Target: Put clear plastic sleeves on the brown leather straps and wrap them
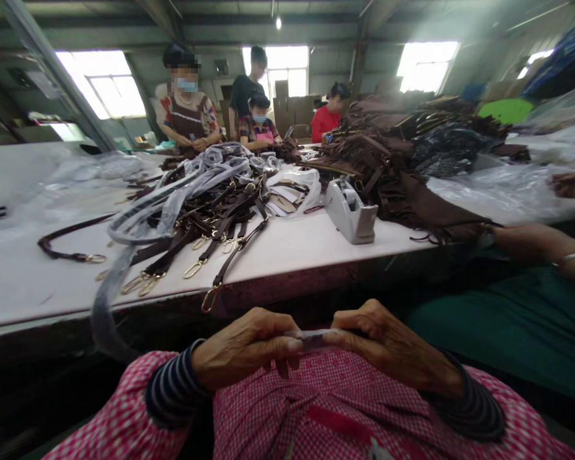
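Above my lap, my left hand (249,348) and my right hand (393,345) are closed on a short visible stretch of plastic-wrapped strap (311,341), thumbs on top. It looks dark under cloudy clear film; its ends are hidden by my hands. To my left, a long strap in clear plastic (109,313) droops over the table edge; whether it joins the held piece I cannot tell. On the table ahead lies a heap of dark brown straps (220,214) with gold clasps (209,298), partly under plastic-wrapped coils (215,163).
A grey tape dispenser (352,214) stands near the table's front edge. Behind it rises a pile of brown fringed pieces (388,147). Clear plastic sheets (503,188) lie at the right. A co-worker's arm (536,246) reaches in there. Several people are beyond the table (278,255).
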`<state>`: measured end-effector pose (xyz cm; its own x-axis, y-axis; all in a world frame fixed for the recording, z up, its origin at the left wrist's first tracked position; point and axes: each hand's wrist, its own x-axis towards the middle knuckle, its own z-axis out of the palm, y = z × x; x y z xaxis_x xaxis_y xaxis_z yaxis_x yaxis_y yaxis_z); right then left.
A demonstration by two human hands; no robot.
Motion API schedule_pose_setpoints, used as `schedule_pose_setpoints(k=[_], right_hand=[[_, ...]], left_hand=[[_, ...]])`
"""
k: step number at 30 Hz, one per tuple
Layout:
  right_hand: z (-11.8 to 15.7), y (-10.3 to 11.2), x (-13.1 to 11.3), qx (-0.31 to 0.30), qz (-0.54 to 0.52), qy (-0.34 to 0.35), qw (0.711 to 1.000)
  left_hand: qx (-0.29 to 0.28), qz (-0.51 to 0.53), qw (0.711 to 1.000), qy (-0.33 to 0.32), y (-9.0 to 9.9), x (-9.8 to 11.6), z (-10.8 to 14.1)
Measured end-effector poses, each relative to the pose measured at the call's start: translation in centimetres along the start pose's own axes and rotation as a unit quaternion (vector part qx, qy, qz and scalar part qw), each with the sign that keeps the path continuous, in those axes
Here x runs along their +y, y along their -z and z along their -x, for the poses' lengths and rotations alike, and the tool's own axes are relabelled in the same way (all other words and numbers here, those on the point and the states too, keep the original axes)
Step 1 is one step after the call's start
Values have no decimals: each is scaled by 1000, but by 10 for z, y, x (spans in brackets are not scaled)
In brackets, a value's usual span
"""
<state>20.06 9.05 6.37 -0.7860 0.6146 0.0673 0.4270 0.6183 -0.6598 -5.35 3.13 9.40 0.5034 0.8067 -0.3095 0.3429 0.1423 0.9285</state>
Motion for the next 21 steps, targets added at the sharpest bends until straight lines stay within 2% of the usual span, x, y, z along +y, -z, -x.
schedule_pose_setpoints(k=[3, 8, 11, 14, 18, 20, 21], right_hand=[[-3, 3, -2, -10, 4, 1, 1000], [-3, 12, -6, -37, -23, -3, 999], [-3, 23, -4, -52, -65, 50, 995], [-8, 36, 0, -16, -103, 112, 988], [-25, 37, 3, 48, -215, 108, 970], [-35, 25, -1, 63, -287, 89, 952], [-40, 15, -4, 64, -318, 83, 942]], left_hand=[[-5, 32, 999, 13, -2, -4, -6], [-26, 42, 998, 37, -9, -23, -10], [-66, 131, 989, 37, -14, -29, -2], [-83, 224, 971, 2, -22, -23, 11], [-31, 314, 944, -96, -35, 4, 22], [27, 342, 926, -155, -42, 22, 19], [75, 350, 915, -185, -44, 30, 16]])
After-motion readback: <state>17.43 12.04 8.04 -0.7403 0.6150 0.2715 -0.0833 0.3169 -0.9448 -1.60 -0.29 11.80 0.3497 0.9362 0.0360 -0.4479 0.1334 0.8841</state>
